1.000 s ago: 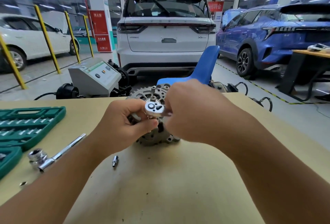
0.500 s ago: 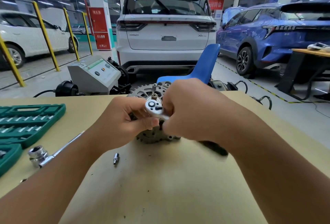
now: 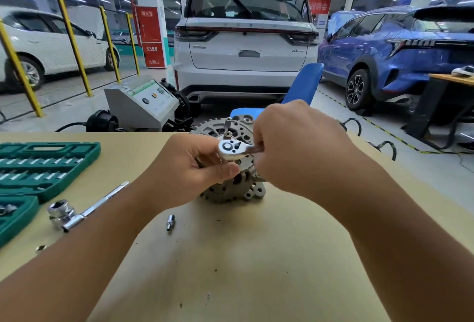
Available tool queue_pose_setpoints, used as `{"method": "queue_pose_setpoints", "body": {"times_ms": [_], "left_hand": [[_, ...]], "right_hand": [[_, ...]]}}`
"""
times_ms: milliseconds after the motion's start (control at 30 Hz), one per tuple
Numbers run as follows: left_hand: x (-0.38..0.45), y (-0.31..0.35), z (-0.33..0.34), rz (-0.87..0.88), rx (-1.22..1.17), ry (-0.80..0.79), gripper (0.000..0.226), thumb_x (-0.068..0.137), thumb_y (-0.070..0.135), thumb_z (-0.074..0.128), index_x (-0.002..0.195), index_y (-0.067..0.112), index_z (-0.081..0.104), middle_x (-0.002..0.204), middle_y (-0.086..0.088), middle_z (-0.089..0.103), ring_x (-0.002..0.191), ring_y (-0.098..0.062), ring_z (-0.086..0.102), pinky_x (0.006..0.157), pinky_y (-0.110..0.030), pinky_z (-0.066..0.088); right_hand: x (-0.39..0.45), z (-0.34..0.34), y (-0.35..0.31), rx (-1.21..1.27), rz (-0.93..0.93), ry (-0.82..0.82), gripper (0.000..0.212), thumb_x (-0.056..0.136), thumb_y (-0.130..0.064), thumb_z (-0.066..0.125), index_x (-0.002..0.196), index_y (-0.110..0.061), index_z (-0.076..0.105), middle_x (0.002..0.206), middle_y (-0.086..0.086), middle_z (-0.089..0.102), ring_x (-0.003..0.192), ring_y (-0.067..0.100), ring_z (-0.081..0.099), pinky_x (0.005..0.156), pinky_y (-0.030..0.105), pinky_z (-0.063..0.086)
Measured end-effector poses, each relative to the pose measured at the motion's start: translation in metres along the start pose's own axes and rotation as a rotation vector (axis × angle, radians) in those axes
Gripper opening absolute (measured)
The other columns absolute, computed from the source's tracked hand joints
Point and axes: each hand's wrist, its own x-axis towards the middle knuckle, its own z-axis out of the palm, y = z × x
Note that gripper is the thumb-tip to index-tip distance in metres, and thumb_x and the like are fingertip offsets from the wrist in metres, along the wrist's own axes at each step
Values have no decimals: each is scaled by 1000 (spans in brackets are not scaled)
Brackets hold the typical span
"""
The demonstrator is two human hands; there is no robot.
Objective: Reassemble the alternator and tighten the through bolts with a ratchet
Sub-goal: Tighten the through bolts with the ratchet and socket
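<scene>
Change: since half a second ago the ratchet head has swung from nearly end-on to lying flatter, its handle now pointing right into the fist; both hands sit slightly higher over the alternator.
Table: tan cardboard-covered tabletop [image 3: 243,270], speckled with dark grit.
Small socket: short silver socket bit [image 3: 170,221] lying loose on the tabletop, near the left forearm.
Spare tool: chrome extension bar with a large socket [image 3: 77,212], left of it, just beside the green plastic socket-set case [image 3: 43,168].
Left hand [image 3: 184,170]: fingers and thumb curled, pinching under the ratchet head.
Right hand [image 3: 295,147]: closed in a fist round the handle.
Ratchet: polished chrome ratchet [image 3: 232,150], head atop the alternator.
Alternator: grey cast-aluminium alternator [image 3: 230,168], resting on the tabletop between the hands.
Beyond: blue plastic chair [image 3: 302,85], grey test machine [image 3: 143,103], white SUV [image 3: 246,39].
</scene>
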Motion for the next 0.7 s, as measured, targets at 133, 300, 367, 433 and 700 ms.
{"method": "queue_pose_setpoints", "body": {"times_ms": [133, 300, 367, 433, 700], "left_hand": [[-2, 4, 0, 70, -39, 60, 8, 84, 26, 83, 88, 26, 75, 75, 17, 72, 63, -3, 66, 62, -16, 49], [-2, 0, -6, 45, 0, 9, 14, 84, 23, 79, 97, 19, 78, 81, 9, 76, 70, -12, 72, 67, -18, 53], [-1, 3, -1, 66, 4, 42, 7, 86, 18, 78, 92, 22, 78, 75, 12, 73, 65, -10, 68, 62, -19, 51], [-1, 6, 5, 121, 3, 85, 14, 88, 20, 73, 84, 33, 73, 70, 19, 66, 60, -3, 58, 58, -18, 46], [-1, 1, -2, 84, 54, 30, 21, 84, 27, 79, 92, 8, 79, 75, 4, 72, 67, -14, 69, 65, -20, 51]], "right_hand": [[-3, -1, -11, 177, -50, -183, 27, 68, -34, 73, 59, -18, 54, 44, -7, 48, 41, 13, 41, 37, 19, 30], [0, 2, -2, -16, 5, 4, 13, 82, -15, 63, 76, -23, 54, 78, -2, 53, 63, 19, 49, 60, 32, 36], [-1, 2, -5, 35, -15, -48, 25, 82, -22, 66, 66, -22, 46, 67, -3, 50, 53, 15, 45, 50, 25, 32], [-2, 2, -11, 177, -53, -200, 34, 77, -30, 71, 58, -21, 43, 50, -6, 47, 38, 11, 40, 37, 18, 28], [1, 2, 1, 42, 5, -30, 3, 82, -21, 65, 81, -22, 62, 73, -3, 54, 61, 18, 51, 56, 29, 38]]}}
